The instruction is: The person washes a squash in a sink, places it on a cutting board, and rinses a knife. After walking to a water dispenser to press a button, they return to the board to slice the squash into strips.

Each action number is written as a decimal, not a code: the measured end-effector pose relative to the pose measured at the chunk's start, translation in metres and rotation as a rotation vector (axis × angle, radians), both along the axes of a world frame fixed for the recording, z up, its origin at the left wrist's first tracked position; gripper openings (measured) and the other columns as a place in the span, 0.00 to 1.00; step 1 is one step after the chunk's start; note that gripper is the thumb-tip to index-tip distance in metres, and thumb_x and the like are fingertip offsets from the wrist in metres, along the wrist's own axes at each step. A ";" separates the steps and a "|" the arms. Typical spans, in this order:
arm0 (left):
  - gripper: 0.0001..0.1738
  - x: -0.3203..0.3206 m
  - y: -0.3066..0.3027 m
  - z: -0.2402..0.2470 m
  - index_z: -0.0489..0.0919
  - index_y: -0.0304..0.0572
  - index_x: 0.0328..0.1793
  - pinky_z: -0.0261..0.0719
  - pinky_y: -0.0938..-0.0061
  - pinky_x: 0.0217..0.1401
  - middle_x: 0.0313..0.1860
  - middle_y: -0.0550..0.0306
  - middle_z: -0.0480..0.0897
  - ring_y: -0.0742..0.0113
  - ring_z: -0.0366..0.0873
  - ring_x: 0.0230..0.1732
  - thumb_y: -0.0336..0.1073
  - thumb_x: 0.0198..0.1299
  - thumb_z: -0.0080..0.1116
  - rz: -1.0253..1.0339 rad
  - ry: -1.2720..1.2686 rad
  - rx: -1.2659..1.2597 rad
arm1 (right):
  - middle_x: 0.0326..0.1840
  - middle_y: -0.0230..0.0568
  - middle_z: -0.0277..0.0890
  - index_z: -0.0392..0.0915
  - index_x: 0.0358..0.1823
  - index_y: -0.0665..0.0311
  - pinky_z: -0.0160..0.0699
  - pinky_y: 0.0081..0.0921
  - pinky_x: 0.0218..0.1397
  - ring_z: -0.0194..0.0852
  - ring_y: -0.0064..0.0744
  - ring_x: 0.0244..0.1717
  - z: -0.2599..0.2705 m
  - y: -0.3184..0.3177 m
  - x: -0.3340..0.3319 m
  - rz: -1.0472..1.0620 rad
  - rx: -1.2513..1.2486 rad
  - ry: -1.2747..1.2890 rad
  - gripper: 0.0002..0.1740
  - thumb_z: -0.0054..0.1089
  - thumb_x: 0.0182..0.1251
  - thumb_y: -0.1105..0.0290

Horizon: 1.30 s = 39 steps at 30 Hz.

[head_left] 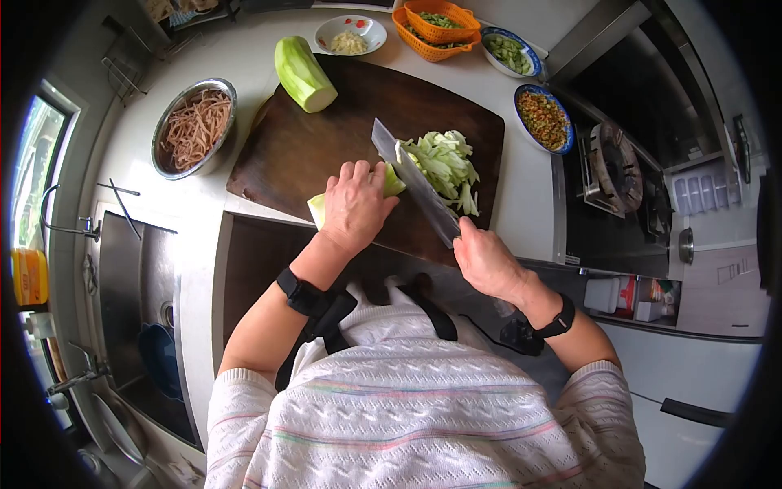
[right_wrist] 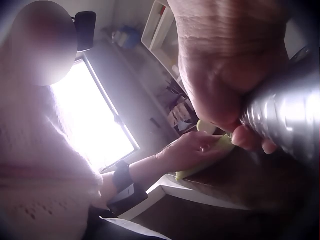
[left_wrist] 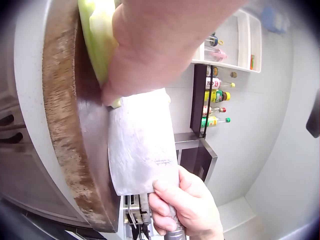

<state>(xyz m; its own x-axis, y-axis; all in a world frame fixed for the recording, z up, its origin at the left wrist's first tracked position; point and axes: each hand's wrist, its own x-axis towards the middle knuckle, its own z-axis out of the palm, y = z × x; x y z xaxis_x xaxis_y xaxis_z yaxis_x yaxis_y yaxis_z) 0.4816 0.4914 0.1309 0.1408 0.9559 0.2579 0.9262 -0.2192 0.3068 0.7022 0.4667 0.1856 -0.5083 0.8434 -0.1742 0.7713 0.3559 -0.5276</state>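
The left hand lies over a pale green gourd piece at the front of the dark wooden board, its fingers holding it down. The right hand grips the handle of a broad cleaver, whose blade stands at the right end of the piece. Right of the blade lies a pile of thin green slices. A larger peeled gourd piece rests at the board's back left. In the left wrist view the right hand pinches the cleaver where blade meets handle.
A steel bowl of brown strips stands left of the board. Behind it are a plate of chopped garlic, orange baskets and a bowl of green pieces. A blue-rimmed bowl sits near the stove; the sink is left.
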 end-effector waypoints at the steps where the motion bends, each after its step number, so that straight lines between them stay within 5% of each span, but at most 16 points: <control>1: 0.26 -0.001 0.000 -0.001 0.75 0.43 0.55 0.73 0.62 0.49 0.44 0.53 0.74 0.54 0.72 0.49 0.43 0.49 0.66 0.001 -0.001 0.001 | 0.21 0.62 0.73 0.62 0.37 0.73 0.72 0.53 0.31 0.74 0.63 0.28 0.001 0.003 0.001 -0.009 -0.003 -0.005 0.08 0.46 0.67 0.74; 10: 0.30 -0.002 -0.005 -0.004 0.74 0.43 0.57 0.73 0.62 0.51 0.46 0.53 0.73 0.54 0.71 0.49 0.39 0.46 0.69 0.010 -0.048 0.003 | 0.19 0.60 0.71 0.60 0.44 0.72 0.68 0.54 0.28 0.72 0.65 0.26 -0.004 -0.003 0.004 -0.011 0.059 0.006 0.10 0.46 0.68 0.74; 18: 0.08 -0.008 -0.010 -0.018 0.81 0.48 0.36 0.74 0.67 0.44 0.34 0.61 0.75 0.60 0.73 0.41 0.35 0.48 0.64 -0.066 -0.203 0.260 | 0.19 0.58 0.73 0.60 0.39 0.71 0.71 0.52 0.28 0.74 0.61 0.25 -0.001 0.000 0.002 0.025 0.082 -0.061 0.07 0.44 0.69 0.73; 39: 0.05 -0.009 -0.009 -0.019 0.79 0.48 0.32 0.74 0.67 0.41 0.31 0.60 0.73 0.60 0.73 0.39 0.35 0.48 0.63 -0.082 -0.224 0.307 | 0.20 0.60 0.72 0.60 0.38 0.70 0.70 0.53 0.30 0.73 0.64 0.26 0.010 0.007 -0.006 0.041 0.054 -0.076 0.08 0.45 0.68 0.72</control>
<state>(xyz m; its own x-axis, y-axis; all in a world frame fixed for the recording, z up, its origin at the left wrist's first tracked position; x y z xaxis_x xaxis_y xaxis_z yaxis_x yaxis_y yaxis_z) 0.4724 0.4821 0.1117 0.1213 0.8171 0.5636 0.8196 -0.4027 0.4076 0.6962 0.4741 0.1961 -0.5293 0.8316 -0.1679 0.7927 0.4143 -0.4472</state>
